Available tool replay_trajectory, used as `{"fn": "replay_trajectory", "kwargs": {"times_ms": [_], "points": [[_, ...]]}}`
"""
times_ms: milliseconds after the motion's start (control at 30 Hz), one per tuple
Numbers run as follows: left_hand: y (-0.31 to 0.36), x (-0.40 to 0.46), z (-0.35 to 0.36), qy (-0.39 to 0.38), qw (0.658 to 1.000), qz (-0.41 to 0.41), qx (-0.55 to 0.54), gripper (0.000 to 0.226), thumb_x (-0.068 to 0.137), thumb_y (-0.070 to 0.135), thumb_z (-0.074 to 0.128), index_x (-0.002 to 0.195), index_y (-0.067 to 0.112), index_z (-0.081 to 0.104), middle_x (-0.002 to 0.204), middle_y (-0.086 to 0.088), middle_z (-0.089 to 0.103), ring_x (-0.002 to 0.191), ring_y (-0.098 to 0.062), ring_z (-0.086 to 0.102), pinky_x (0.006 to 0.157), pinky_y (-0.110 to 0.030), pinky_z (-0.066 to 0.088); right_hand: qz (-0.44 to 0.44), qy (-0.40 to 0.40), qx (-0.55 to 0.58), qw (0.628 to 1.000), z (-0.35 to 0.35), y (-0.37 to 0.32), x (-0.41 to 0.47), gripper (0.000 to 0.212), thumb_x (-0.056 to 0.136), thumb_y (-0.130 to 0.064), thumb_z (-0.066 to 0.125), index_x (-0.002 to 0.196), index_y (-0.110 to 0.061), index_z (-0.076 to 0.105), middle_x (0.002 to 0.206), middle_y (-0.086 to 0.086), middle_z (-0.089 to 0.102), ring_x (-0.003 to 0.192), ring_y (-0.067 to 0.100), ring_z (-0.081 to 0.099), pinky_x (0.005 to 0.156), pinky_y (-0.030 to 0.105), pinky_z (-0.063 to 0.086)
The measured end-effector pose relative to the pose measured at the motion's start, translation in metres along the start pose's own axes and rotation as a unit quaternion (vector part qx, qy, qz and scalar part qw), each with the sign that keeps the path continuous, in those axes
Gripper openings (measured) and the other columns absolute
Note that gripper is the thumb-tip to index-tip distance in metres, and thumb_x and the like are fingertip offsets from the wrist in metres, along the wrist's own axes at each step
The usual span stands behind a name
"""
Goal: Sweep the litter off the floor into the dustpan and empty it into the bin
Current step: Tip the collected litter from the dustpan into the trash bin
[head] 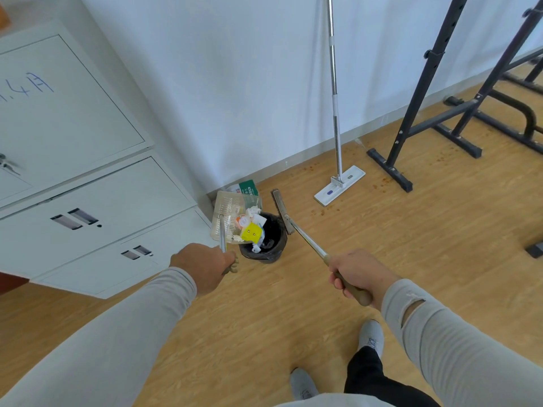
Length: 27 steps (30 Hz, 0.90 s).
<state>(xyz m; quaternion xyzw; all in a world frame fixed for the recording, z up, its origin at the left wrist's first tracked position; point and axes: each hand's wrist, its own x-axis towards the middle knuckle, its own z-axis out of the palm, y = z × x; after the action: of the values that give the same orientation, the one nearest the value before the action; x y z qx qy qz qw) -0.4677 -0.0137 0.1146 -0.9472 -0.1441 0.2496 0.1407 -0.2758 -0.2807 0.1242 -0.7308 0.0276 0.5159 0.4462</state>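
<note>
Now, line by line, from where my fingers sit.

Left hand (202, 264): closed tight round the top of the dustpan's metal handle; no gap shows between my fingers and the shaft.

Right hand (357, 277): wrapped round the brown grip of the broom (305, 240); fist closed, nothing else in it.

Dustpan (232, 215): clear plastic, out ahead of my left fingers and a little to their right, hanging at the far end of its handle. It is tilted, with its lower right edge over the bin's mouth.

Bin (266, 239): small, round, lined in black, on the floor ahead of my left fingers and to their right, between my two hands but nearer the left one.

Litter (251, 230): a yellow packet, white paper scraps and an orange-marked wrapper, bunched at the pan's low corner, partly over the rim of the bin. Whether any piece has already dropped in, I cannot tell.

Long axis: the pan's handle runs almost straight away from my left fist; the broom's shaft runs away from my right fist and leftward, its head (282, 211) on the floor just beside the bin's far right side.

Relation that counts: the load lies right of the handle line, on the bin side, so I judge the next move is a further roll of my left wrist to the right.

Risk: the bin's mouth looks narrow against the pan, so a piece could spill past the rim.

Stage: sweeping seems done; emptying is in hand.
</note>
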Motion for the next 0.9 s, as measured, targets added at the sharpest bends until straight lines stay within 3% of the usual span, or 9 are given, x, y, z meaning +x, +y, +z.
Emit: {"fn": "replay_trajectory", "kwargs": {"times_ms": [100,467,633,900], "points": [[0.001,0.0,0.003,0.004,1.0,0.004,0.004,0.03,0.102,0.044,0.032,0.124,0.029,0.047,0.087,0.003,0.062,0.069,-0.024,0.062,0.068,-0.042,0.06,-0.001,0.002,0.001,1.0,0.0,0.001,-0.002,0.01,0.089,-0.001,0.051,0.089,-0.002,0.061,0.075,0.015,0.057,0.046,0.016,0.047,0.04,0.024,0.035],[0.005,-0.003,0.003,-0.012,1.0,0.014,0.019,0.023,0.102,0.042,0.036,0.121,0.031,0.044,0.072,0.008,0.045,0.063,-0.022,0.056,0.066,-0.042,0.06,0.0,-0.003,-0.007,1.0,0.0,0.01,-0.003,0.013,0.089,-0.003,0.051,0.093,0.0,0.064,0.074,0.014,0.06,0.048,0.017,0.049,0.041,0.025,0.037],[0.007,-0.005,0.006,-0.036,0.999,0.018,0.011,0.015,0.101,0.037,0.04,0.116,0.039,0.039,0.086,0.007,0.061,0.069,-0.023,0.061,0.067,-0.045,0.059,0.0,-0.004,-0.003,1.0,0.001,0.012,-0.003,0.011,0.089,-0.003,0.052,0.091,-0.003,0.063,0.074,0.014,0.06,0.047,0.017,0.05,0.041,0.024,0.037],[0.006,-0.004,0.004,-0.048,0.998,0.032,0.027,0.02,0.101,0.033,0.043,0.121,0.036,0.04,0.088,0.006,0.062,0.071,-0.023,0.062,0.068,-0.045,0.059,-0.003,-0.003,0.002,1.0,0.001,0.012,-0.004,0.009,0.091,-0.003,0.052,0.087,-0.003,0.061,0.076,0.015,0.059,0.047,0.016,0.049,0.04,0.025,0.037]]}}
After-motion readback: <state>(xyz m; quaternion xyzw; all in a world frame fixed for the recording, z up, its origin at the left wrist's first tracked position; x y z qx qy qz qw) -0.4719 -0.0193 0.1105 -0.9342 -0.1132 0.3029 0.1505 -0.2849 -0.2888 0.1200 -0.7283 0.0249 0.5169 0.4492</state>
